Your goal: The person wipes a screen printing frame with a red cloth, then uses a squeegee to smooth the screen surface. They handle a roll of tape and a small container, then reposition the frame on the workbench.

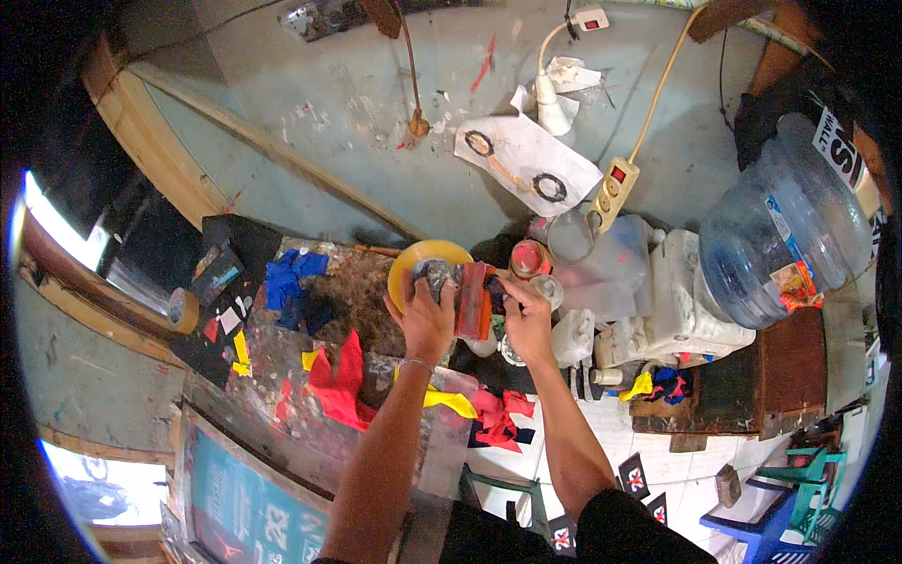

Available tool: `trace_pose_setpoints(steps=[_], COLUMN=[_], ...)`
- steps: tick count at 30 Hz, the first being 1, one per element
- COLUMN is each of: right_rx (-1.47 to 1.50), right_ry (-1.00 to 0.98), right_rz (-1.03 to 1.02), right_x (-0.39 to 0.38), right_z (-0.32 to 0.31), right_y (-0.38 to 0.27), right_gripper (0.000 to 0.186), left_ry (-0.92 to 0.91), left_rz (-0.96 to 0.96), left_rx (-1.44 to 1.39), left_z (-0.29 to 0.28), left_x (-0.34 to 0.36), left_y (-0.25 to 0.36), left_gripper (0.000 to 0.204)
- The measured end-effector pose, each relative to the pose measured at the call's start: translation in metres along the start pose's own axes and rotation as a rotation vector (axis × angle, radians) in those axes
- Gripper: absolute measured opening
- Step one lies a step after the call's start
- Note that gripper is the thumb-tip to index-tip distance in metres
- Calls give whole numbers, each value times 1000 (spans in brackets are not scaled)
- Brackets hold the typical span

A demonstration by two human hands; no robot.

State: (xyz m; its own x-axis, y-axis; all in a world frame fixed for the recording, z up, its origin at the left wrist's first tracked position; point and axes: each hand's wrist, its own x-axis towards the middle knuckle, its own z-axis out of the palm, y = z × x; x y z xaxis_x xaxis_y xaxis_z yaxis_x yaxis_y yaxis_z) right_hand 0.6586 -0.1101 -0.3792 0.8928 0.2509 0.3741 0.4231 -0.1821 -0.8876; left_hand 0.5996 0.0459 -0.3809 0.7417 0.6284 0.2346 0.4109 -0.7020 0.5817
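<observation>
Above the messy bench, my left hand [426, 324] is closed on a crumpled grey wad [438, 274], perhaps a rag. It is in front of a round yellow tub or lid [406, 266]. An orange-red block-like tool [472, 303], smeared with paint, stands between my hands; its exact kind is hard to make out. My right hand [529, 321] is closed at the tool's right side, with a dark crumpled piece [495, 293] at its fingertips. Both hands' fingers partly hide what they grip.
Red cloth scraps [340, 383] and a blue cloth [293, 277] lie on the stained bench [352, 296]. Right of my hands stand a pot of red paint [528, 258], white jerrycans [675, 291] and a big water bottle [785, 226]. A framed screen [249, 489] leans at lower left.
</observation>
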Motion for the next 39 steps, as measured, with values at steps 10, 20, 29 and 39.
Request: trace_pose_setpoints(steps=[10,20,29,39], right_rx=[-32,218,1065,1061], right_ry=[-300,-261,-48,-70], right_rz=[-42,391,863,847], right_x=[-52,-104,-136,-125], right_z=[-33,-128,-138,-131], right_y=[-37,13,10,-10], right_gripper=[31,32,27,20], left_ry=[-46,-161,-471,-267], left_rz=[-3,388,839,482], left_rx=[7,-58,193,-437], left_z=[2,-41,-66,-145], left_x=[5,8,12,38], left_y=[-4,-13,-55,17], left_gripper=[58,67,58,26])
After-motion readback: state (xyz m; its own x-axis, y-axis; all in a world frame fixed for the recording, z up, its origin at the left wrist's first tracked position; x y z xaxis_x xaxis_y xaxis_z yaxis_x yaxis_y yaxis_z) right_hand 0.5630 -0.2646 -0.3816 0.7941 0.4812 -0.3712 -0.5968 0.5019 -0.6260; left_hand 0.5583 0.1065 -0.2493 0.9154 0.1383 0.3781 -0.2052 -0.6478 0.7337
